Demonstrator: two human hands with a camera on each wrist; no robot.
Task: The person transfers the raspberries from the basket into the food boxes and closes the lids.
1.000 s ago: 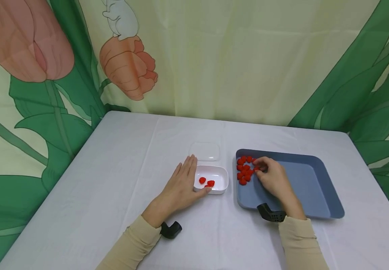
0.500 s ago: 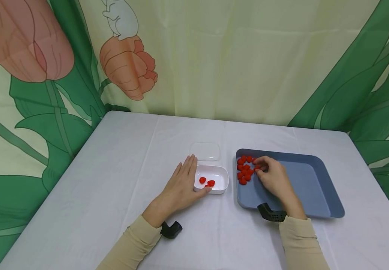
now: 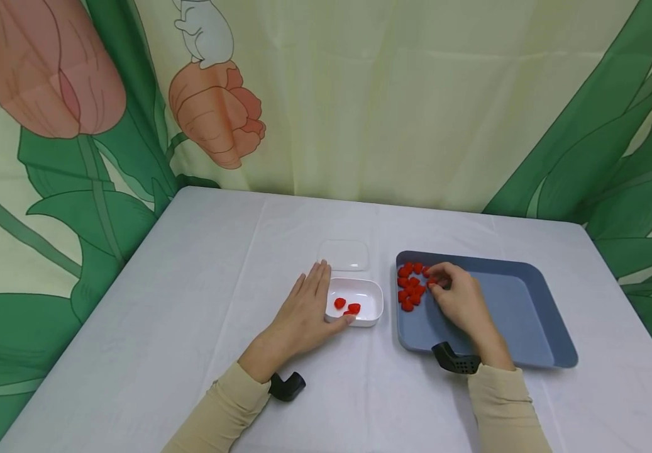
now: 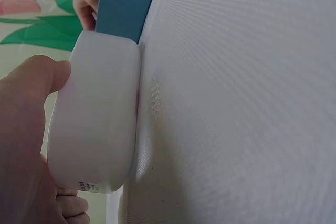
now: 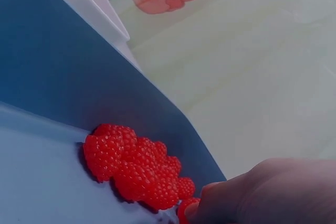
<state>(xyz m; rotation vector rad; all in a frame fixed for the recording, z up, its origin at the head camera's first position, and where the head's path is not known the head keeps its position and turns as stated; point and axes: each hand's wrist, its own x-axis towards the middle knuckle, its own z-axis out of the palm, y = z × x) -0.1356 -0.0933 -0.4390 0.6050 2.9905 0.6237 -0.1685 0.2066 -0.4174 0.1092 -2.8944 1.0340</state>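
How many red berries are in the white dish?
3 visible in the dish: left berry, right berry and front berry, partly hidden near the left hand; more may be hidden.

Bright red with a beaded pattern, the berries (image 5: 144, 171) lie beside the right fingers (image 3: 444, 269), and the berry (image 3: 430, 283) at their tips is red too. The tray (image 3: 520, 308) under them is plain slate blue. Against the left fingers (image 3: 310, 286) stands a glossy white box (image 3: 370, 294) with small dark lettering (image 4: 88, 186); just beyond them, the lid (image 3: 344, 255) is colourless and clear. Behind them, both sleeves (image 3: 224, 406) are plain beige. The tabletop (image 3: 269, 245) is white. Farthest from the fingers, a cream curtain (image 3: 405, 113) carries green leaves (image 3: 591, 126) and a pink tulip (image 3: 54, 69).
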